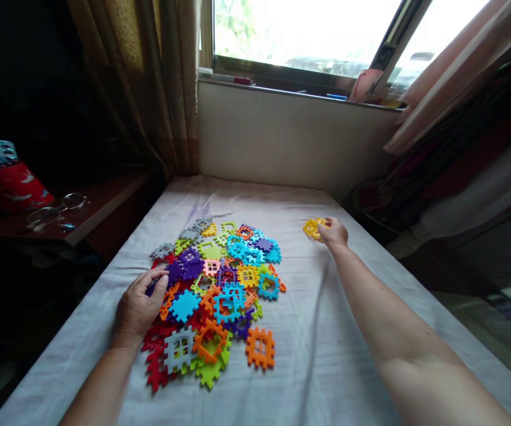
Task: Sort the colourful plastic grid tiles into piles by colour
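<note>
A heap of colourful plastic interlocking pieces (211, 251) with notched edges lies on the sheet. At the heap's left side, my left hand (137, 302) has its thumb and fingers closed together at the edge of a purple interlocking piece (176, 271); part of the grip is hidden. My right hand (335, 232) is stretched out to the far right, pinching a yellow interlocking piece (312, 228) low at the sheet, apart from the heap. An orange window-shaped piece (260, 348) lies at the heap's near right edge, and a grey window piece (179, 350) sits at the front.
A pale sheet (326, 355) covers the flat surface. To the left, a dark wooden table (99, 204) holds eyeglasses (74, 201) and a red container (13, 188). A wall (282, 133) and window stand behind; a curtain (148, 89) hangs at the left, clothes at the right.
</note>
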`<state>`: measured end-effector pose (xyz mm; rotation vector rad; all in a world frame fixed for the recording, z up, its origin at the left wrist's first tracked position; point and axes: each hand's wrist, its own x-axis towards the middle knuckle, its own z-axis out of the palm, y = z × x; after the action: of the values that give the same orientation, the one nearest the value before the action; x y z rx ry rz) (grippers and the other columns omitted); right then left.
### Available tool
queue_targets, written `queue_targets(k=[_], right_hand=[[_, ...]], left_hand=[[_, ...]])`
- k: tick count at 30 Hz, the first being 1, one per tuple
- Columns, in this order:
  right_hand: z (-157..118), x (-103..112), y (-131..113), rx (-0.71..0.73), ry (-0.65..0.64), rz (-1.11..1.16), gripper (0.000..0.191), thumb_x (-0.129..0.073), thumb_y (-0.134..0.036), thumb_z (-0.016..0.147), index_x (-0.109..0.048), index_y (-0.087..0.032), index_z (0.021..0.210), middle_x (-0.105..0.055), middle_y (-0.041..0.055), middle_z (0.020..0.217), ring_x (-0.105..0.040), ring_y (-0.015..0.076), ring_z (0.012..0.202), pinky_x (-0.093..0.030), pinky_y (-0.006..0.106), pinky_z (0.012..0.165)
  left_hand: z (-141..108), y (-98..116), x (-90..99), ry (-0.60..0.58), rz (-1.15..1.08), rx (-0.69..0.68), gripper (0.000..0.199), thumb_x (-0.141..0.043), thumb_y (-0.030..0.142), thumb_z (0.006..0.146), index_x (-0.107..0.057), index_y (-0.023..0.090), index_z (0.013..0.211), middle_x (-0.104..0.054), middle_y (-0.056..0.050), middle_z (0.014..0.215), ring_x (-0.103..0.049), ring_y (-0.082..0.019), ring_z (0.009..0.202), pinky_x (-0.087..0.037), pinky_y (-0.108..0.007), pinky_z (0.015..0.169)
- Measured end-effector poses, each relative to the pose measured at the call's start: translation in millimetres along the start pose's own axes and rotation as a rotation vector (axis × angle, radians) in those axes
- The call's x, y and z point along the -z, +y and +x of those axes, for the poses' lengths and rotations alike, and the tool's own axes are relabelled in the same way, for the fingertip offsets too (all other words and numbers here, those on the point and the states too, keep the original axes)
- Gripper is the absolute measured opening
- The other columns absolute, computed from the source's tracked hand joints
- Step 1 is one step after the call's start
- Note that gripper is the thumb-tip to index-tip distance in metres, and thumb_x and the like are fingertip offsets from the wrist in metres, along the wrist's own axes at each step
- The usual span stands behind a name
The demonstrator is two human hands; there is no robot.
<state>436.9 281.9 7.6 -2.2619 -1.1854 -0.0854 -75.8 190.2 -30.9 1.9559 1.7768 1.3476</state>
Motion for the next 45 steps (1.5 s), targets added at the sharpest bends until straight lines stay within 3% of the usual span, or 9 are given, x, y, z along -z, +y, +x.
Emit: queue_targets(k=[3,6,10,17,24,30,34,37,45], right_hand=[[-1,1,-3,-0.069,0.014,-0.034,0.043,-0.056,-0.019,0.082,-0.069,-0.014,0.123,-0.074,0.0159,0.115,-0.071,0.0273,0.102,-0.054,0.036,0.088],[-18,-7,-31,0.082,-0.065,-0.024,0.035,-0.054,-0.02,0.085,-0.076,-0.02,0.113,-0.076,0.0104,0.113,-0.07,0.0246,0.104,-0.053,0.033,0.092],[-55,-28,-100,0.334,-0.271,-0.02,0.031,-0.054,-0.026,0.09,-0.077,-0.027,0.11,-0.077,0.0044,0.11,-0.071,0.0205,0.099,-0.052,0.03,0.09],[-114,-60,-219,0.781,-0.515,-0.098,0.036,-0.057,-0.034,0.093,-0.07,-0.026,0.127,-0.07,0.0056,0.13,-0.061,0.0233,0.121,-0.046,0.032,0.102],[-129,-79,-250,0.824,-0.567,-0.245,0.04,-0.059,-0.049,0.092,-0.072,-0.024,0.12,-0.072,0.0125,0.123,-0.064,0.0283,0.115,-0.048,0.036,0.092],[-127,-60,-240,0.972,-0.476,-0.309,0.035,-0.047,-0.04,0.1,-0.073,-0.021,0.113,-0.074,0.0127,0.116,-0.065,0.0266,0.111,-0.043,0.036,0.093],[-115,-31,-211,0.936,-0.404,-0.29,0.04,-0.038,-0.037,0.104,-0.074,-0.021,0.109,-0.074,0.013,0.115,-0.066,0.0239,0.107,-0.043,0.031,0.088],[-95,-17,-170,0.746,-0.3,-0.205,0.038,-0.038,-0.038,0.104,-0.074,-0.023,0.11,-0.07,0.0109,0.122,-0.068,0.0207,0.1,-0.044,0.027,0.08],[-21,-7,-33,0.054,-0.1,0.048,0.032,-0.049,-0.027,0.092,-0.076,-0.017,0.105,-0.076,0.0072,0.077,-0.072,0.0202,0.076,-0.049,0.026,0.069]], left_hand=[[0,0,0.1,-0.005,0.001,0.002,0.033,-0.052,0.05,0.084,-0.072,0.024,0.089,-0.078,-0.006,0.104,-0.073,-0.024,0.099,-0.057,-0.037,0.094],[-1,1,0.0,-0.006,0.0,0.006,0.034,-0.051,0.051,0.085,-0.072,0.024,0.088,-0.078,-0.006,0.104,-0.073,-0.024,0.099,-0.057,-0.037,0.094],[-1,2,-0.4,0.003,-0.011,0.008,0.033,-0.051,0.05,0.085,-0.072,0.024,0.088,-0.078,-0.006,0.104,-0.073,-0.024,0.1,-0.057,-0.036,0.095],[-3,4,0.1,0.006,-0.042,0.028,0.033,-0.052,0.049,0.086,-0.072,0.023,0.089,-0.078,-0.006,0.103,-0.072,-0.023,0.1,-0.056,-0.037,0.096],[-4,4,0.2,0.005,-0.049,0.057,0.032,-0.051,0.048,0.087,-0.072,0.023,0.089,-0.077,-0.005,0.104,-0.072,-0.023,0.1,-0.056,-0.037,0.096],[-3,6,0.7,-0.014,-0.039,0.063,0.032,-0.051,0.047,0.087,-0.071,0.023,0.088,-0.077,-0.005,0.105,-0.071,-0.022,0.101,-0.056,-0.036,0.095],[-3,7,-0.2,0.004,-0.04,0.059,0.032,-0.05,0.048,0.086,-0.071,0.023,0.088,-0.078,-0.005,0.103,-0.072,-0.022,0.1,-0.056,-0.036,0.095],[-3,6,-0.5,0.002,-0.043,0.062,0.032,-0.051,0.048,0.085,-0.071,0.023,0.088,-0.078,-0.005,0.103,-0.072,-0.022,0.1,-0.056,-0.036,0.095],[-1,-1,-1.5,-0.006,-0.016,0.076,0.032,-0.052,0.051,0.083,-0.071,0.025,0.088,-0.078,-0.005,0.106,-0.072,-0.024,0.101,-0.056,-0.037,0.096]])
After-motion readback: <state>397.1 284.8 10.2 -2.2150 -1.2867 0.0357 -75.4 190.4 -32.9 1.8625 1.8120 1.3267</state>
